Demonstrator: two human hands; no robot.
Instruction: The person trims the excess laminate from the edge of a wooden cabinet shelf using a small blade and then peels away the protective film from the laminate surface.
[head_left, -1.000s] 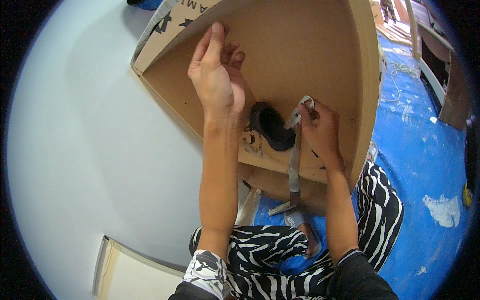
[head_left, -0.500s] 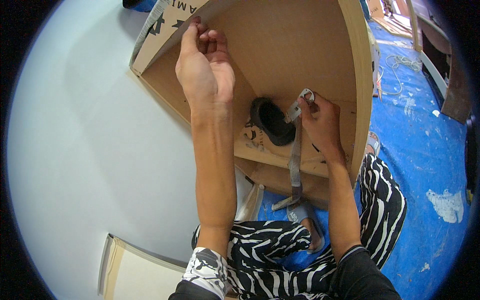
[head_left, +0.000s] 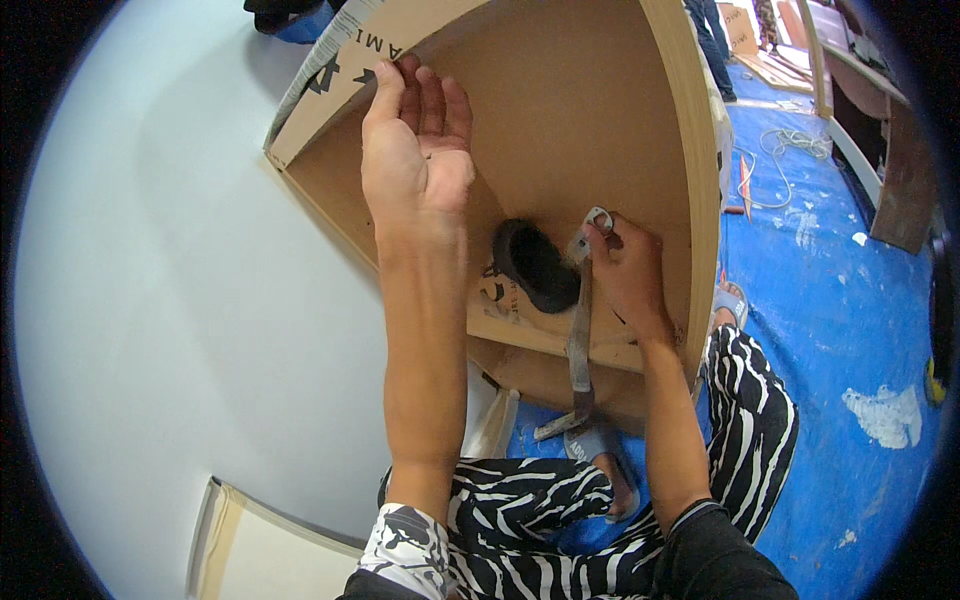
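My left hand (head_left: pixel 418 150) is raised palm up beside the upper edge of a brown wooden cabinet box (head_left: pixel 590 110), fingers mostly stretched and apart, fingertips close to a printed pale panel (head_left: pixel 345 60). Inside the box, low on the right, my right hand (head_left: pixel 632 275) pinches a small silver metal hinge (head_left: pixel 597 220) with a rounded end. Just left of the hinge sits a black, bowl-like container (head_left: pixel 520 255); what it holds is too dark to tell. A worn grey strip (head_left: pixel 579 350) runs down below the hinge past the box's lower edge; its upper end is partly hidden.
A large pale smooth panel (head_left: pixel 200 250) spreads along the left. Blue sheeting (head_left: pixel 800 330) covers the floor, with a coiled pale cord (head_left: pixel 800 145) on it. A dark wooden furniture piece (head_left: pixel 895 200) stands at far right. Another person's legs (head_left: pixel 712 45) show at the back.
The view has shifted slightly, and both hands sit a little lower in it. My left fingers are more stretched out; the hinge has turned in my right hand. Another person's legs have come into view.
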